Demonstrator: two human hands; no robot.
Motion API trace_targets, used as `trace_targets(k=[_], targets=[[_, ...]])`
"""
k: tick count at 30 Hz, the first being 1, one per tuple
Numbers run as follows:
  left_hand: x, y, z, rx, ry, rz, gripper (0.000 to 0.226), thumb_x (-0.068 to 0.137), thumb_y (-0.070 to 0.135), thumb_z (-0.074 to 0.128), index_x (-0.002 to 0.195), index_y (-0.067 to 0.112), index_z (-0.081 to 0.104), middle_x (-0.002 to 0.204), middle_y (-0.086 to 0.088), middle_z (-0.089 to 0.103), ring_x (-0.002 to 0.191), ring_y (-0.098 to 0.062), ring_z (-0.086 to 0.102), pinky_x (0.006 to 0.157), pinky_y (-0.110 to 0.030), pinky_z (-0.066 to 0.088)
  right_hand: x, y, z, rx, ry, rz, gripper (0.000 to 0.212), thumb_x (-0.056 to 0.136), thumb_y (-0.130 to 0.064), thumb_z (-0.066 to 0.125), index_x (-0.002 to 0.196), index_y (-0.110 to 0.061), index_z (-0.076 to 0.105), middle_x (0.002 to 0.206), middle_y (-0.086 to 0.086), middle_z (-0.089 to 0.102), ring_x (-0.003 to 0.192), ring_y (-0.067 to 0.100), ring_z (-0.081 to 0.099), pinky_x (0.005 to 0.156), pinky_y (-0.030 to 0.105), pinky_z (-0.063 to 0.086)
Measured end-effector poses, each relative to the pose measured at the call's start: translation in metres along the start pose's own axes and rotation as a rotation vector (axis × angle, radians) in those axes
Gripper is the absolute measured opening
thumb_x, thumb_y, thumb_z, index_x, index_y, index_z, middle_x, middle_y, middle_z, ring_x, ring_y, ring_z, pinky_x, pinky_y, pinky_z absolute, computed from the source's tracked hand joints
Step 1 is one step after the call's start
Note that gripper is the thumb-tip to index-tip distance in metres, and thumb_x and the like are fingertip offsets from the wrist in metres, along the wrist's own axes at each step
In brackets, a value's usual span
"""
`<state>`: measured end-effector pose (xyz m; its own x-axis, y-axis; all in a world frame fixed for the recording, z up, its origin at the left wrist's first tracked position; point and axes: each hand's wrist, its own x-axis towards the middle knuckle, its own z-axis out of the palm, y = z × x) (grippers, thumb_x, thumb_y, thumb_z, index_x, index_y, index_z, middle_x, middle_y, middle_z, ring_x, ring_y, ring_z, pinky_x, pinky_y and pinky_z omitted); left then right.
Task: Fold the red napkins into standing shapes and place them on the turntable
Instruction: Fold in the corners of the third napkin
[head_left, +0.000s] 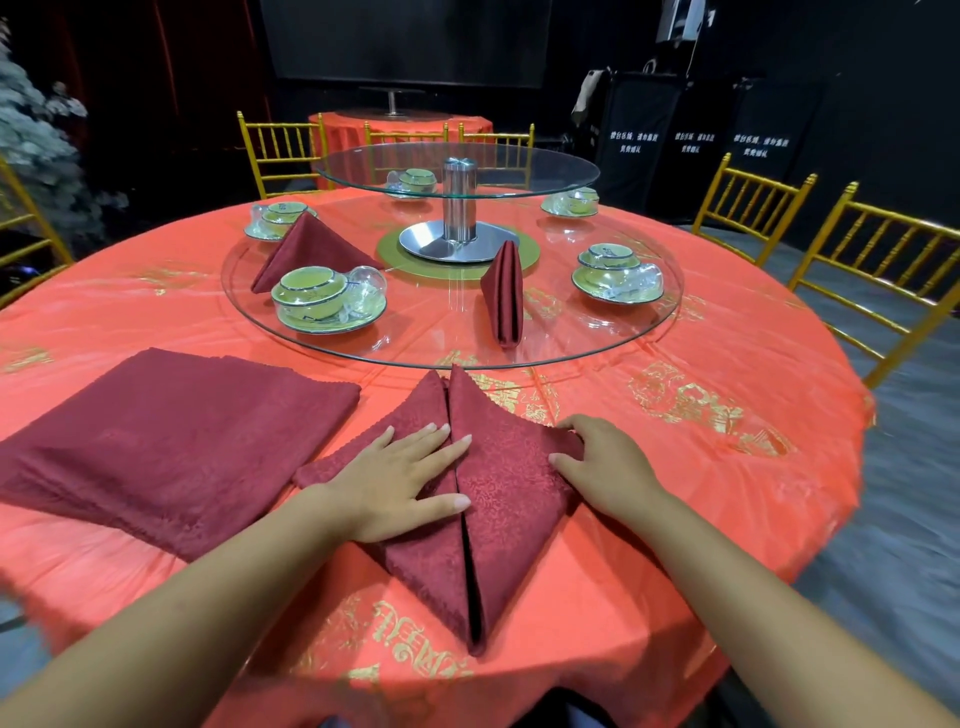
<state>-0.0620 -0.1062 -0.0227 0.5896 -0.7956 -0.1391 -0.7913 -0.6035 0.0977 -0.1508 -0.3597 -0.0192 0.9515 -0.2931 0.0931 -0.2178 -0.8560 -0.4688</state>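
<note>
1. The folded napkin (498, 519) is laid on the table (727, 467) at the near edge, in front of the turntable (311, 344).
2. The left hand (395, 478) is pressed flat on its left half; the right hand (602, 462) is curled over its right corner.
3. A napkin stack (171, 441) is placed just left of it.
4. On the turntable, the left standing napkin (311, 249) is set behind a cup set (327, 301); the right standing napkin (504, 296) is set right of centre.
</note>
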Motion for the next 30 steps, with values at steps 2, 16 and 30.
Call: trace_targets(k=[2, 16, 30], targets=[[-0.001, 0.002, 0.000, 0.045, 0.011, -0.027, 0.090, 0.070, 0.084, 0.001, 0.148, 0.042, -0.009, 0.161, 0.003, -0.007, 0.146, -0.009, -0.012, 0.117, -0.044, -0.009, -0.006, -0.002, 0.004, -0.129, 0.010, -0.045, 0.060, 0.086, -0.047, 0.058, 0.138, -0.022, 0.043, 0.136, 0.005, 0.046, 0.128, 0.024, 0.040, 0.106, 0.038, 0.031], [-0.054, 0.025, 0.022, 0.099, 0.019, -0.023, 0.105, 0.057, 0.097, 0.000, 0.138, 0.039, -0.031, 0.154, 0.006, -0.028, 0.138, -0.008, -0.034, 0.113, -0.046, -0.021, -0.062, -0.015, 0.015, -0.370, -0.326, -0.541, 0.091, 0.078, -0.082, 0.014, 0.152, -0.030, 0.003, 0.160, -0.006, -0.007, 0.143, 0.006, -0.019, 0.116, 0.042, -0.016], [-0.046, 0.045, 0.019, 0.056, 0.140, -0.072, 0.104, 0.058, 0.098, -0.002, 0.140, 0.040, -0.028, 0.153, 0.008, -0.027, 0.140, -0.007, -0.029, 0.112, -0.053, -0.020, -0.059, -0.020, 0.024, -0.399, -0.301, -0.519, 0.093, 0.078, -0.081, 0.025, 0.152, -0.028, 0.004, 0.160, -0.003, -0.007, 0.145, 0.011, -0.015, 0.116, 0.048, -0.012]])
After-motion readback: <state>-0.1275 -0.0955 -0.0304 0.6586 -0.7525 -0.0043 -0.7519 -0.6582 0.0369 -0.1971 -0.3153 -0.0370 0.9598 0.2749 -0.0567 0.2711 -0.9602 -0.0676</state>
